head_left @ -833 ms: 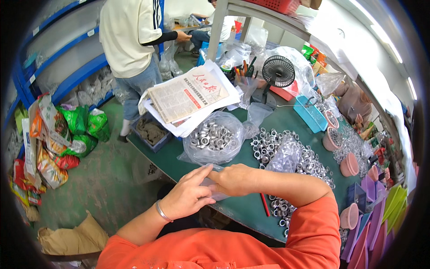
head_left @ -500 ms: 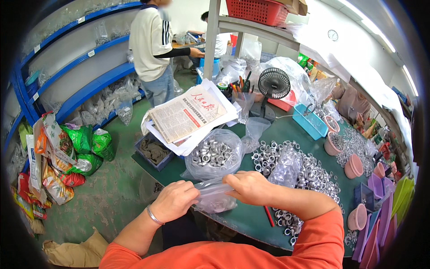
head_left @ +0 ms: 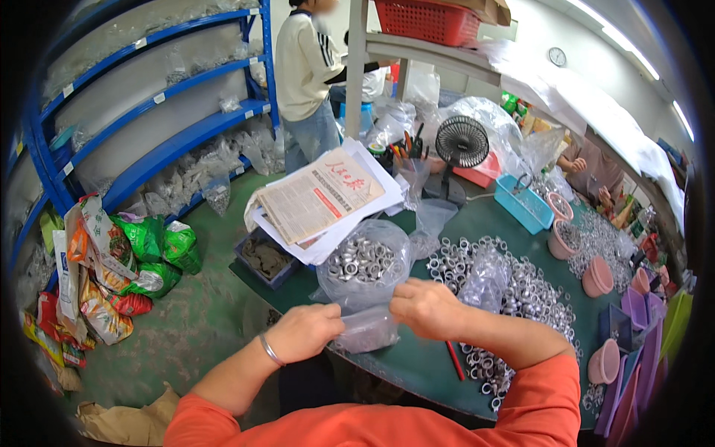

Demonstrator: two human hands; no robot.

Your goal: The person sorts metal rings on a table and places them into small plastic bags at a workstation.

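Observation:
A clear plastic bag [head_left: 369,332] is stretched between my two hands at the near edge of the green table. My left hand [head_left: 304,332], with a silver bangle on its wrist, pinches the bag's left side. The fingers of my right hand [head_left: 426,307] are closed on its upper right corner. What lies in the bag is blurred. Just beyond it stands a larger open clear bag [head_left: 363,261] full of silver metal rings. Right of my hands, a heap of metal rings [head_left: 521,290] spreads over the table, with another crumpled clear bag [head_left: 485,279] on top.
A newspaper [head_left: 325,200] lies on papers at the table's left, above a dark bin [head_left: 267,257] holding cloth. Beyond are a black fan [head_left: 462,141], a turquoise basket [head_left: 523,204] and pink cups [head_left: 597,277]. A red pen [head_left: 455,360] lies near my right forearm. Two other people work farther back.
My right hand has drawn slightly away from the left, pulling the bag's top wider. The view has shifted a little left. The standing person has turned and moved their arm.

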